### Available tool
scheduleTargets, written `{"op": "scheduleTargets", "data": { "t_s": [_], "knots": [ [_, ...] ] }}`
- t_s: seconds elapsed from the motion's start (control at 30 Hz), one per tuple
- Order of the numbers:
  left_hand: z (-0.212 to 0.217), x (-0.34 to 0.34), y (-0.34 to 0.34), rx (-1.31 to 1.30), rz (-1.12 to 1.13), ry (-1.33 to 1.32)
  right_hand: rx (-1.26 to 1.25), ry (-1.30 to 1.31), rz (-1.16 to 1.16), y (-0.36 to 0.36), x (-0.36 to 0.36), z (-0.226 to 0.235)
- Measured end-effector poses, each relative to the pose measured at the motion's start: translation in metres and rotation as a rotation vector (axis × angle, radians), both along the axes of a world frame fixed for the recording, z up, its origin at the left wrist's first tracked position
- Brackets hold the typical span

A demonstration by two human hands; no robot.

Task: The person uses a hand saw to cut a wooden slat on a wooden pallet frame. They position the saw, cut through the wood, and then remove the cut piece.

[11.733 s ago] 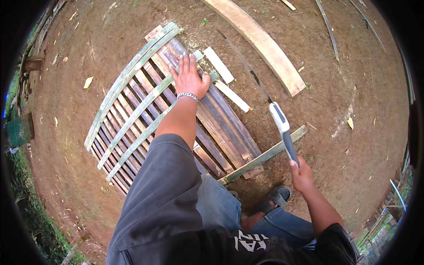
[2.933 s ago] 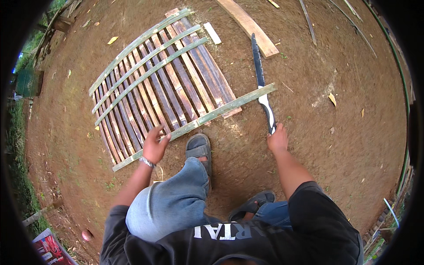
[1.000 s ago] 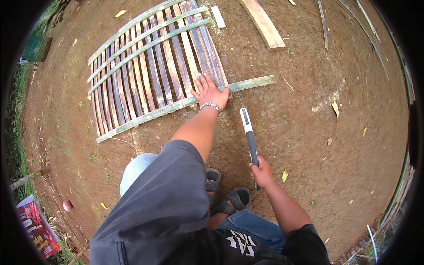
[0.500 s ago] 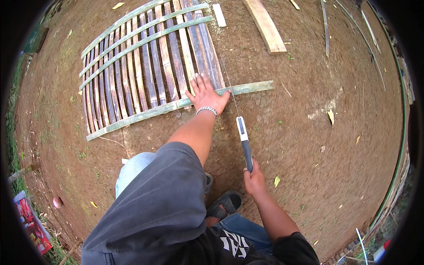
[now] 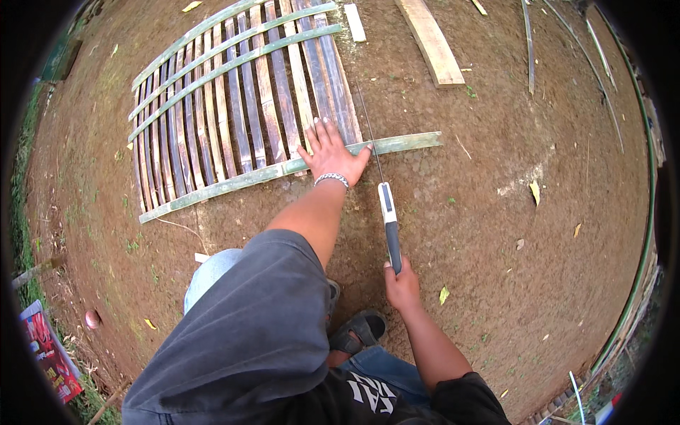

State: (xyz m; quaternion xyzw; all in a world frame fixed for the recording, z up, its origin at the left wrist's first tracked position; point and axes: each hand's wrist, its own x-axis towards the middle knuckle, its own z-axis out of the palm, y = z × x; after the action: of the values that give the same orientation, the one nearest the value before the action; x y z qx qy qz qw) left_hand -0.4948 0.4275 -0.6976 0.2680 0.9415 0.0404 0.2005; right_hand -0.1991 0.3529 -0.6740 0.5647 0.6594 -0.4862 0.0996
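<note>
My left hand (image 5: 329, 152), with a chain bracelet at the wrist, lies flat with fingers spread. It presses on the near crosswise green bamboo strip (image 5: 234, 185) and on the end of a bamboo slat panel (image 5: 248, 113) on the ground. Past the panel's right side, the strip's free end (image 5: 411, 141) sticks out. In my right hand (image 5: 402, 285) is the grey and white handle of a hand saw (image 5: 390, 219). Its thin blade, seen nearly edge-on, points away from me and crosses the strip just right of my left thumb.
A wooden plank (image 5: 433, 49) and a short pale piece of wood (image 5: 355, 23) lie beyond the panel on brown soil. Several thin bamboo strips (image 5: 530, 49) are at the far right. My sandalled foot (image 5: 359, 331) stands below the saw; a red printed sheet (image 5: 53, 354) lies at left.
My right hand and the saw have shifted slightly away from me and to the left, the blade still across the strip. My left hand stays in place on the bamboo.
</note>
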Motion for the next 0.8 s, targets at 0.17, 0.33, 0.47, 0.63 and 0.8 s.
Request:
{"op": "scheduleTargets", "data": {
  "t_s": [0.17, 0.33, 0.47, 0.63, 0.8],
  "knots": [
    [0.008, -0.001, 0.002, -0.094, -0.02, -0.036, 0.06, -0.019, -0.006, -0.014, 0.006, 0.007],
    [0.008, 0.0, 0.0, -0.107, -0.022, -0.037, 0.015, -0.014, 0.023, 0.01, -0.008, 0.007],
    [0.009, 0.0, 0.002, -0.106, -0.026, -0.041, 0.018, 0.022, 0.005, -0.002, 0.015, 0.001],
    [0.003, -0.002, -0.003, -0.035, -0.011, -0.026, 0.013, -0.062, 0.038, 0.021, -0.011, 0.009],
    [0.004, -0.001, -0.001, -0.027, -0.016, -0.048, 0.064, -0.054, 0.03, 0.004, -0.003, 0.008]
  ]
}}
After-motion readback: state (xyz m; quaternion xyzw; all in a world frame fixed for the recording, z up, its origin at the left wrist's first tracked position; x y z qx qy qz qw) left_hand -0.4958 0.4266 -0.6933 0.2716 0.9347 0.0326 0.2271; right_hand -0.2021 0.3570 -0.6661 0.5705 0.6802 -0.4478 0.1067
